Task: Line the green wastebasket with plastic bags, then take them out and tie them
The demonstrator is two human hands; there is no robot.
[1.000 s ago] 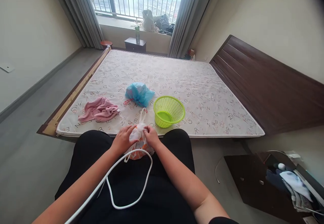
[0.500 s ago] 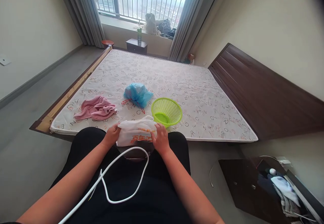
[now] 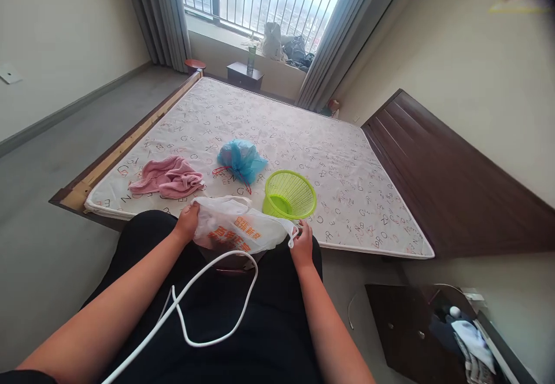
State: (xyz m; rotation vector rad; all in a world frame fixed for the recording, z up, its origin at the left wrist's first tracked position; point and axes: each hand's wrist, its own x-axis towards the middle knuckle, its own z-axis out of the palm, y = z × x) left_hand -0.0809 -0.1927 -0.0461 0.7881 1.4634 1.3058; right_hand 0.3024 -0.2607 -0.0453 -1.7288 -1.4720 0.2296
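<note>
White plastic bag (image 3: pixel 243 228), one, orange printing. Location: directly between the two hands, above the lap, at the near edge of the mattress (image 3: pixel 351 199). Long axis: from hand to hand, the right end lying slightly closer to the body. Nearer hand: neither; each is in contact with one end.

Left hand (image 3: pixel 188 222): fingers closed on the bag's upper left corner.

Right hand (image 3: pixel 302 245): fingers gathered about the handle loop at the opposite end. Spacing of hands: wide, the bag spread across the gap.

Surrounding items:
Green basket (image 3: pixel 289 193), open-topped: ahead of the right hand, slightly to its left, just beyond the bag.
Blue bag (image 3: pixel 243 160), red ties: farther ahead, between the lines of both hands.
Pink cloth (image 3: pixel 167 177), crumpled: ahead and left of the left hand.
White cord (image 3: pixel 195 344), looped: bodyward of both hands, between the forearms.
</note>
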